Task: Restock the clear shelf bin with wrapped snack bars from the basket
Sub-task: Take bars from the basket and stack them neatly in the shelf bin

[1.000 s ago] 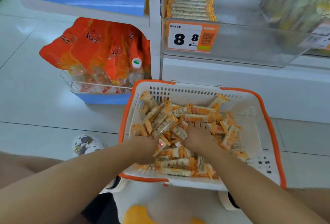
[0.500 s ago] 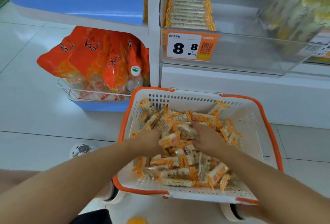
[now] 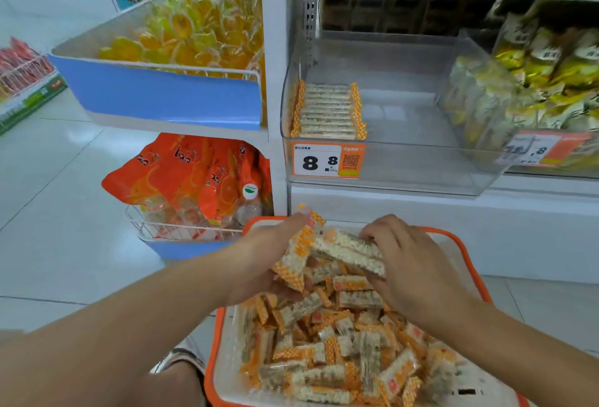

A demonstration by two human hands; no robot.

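While the left hand [image 3: 269, 257] and the right hand [image 3: 408, 264] grasp a bundle of snack bars [image 3: 337, 249] above the basket [image 3: 217, 351], the clear bin [image 3: 389, 163], farther back, holds 1 row.

The white plastic basket with an orange rim [image 3: 476, 254] runs off the bottom edge, its near wall unseen. The right hand [image 3: 411, 264] hides the far ends of the wrapped snack bars it holds [image 3: 350, 248]. Small print on the orange-and-white price label [image 3: 327, 160] is unreadable. The yellow packets at the right edge [image 3: 531, 82] are blurred and cut off.
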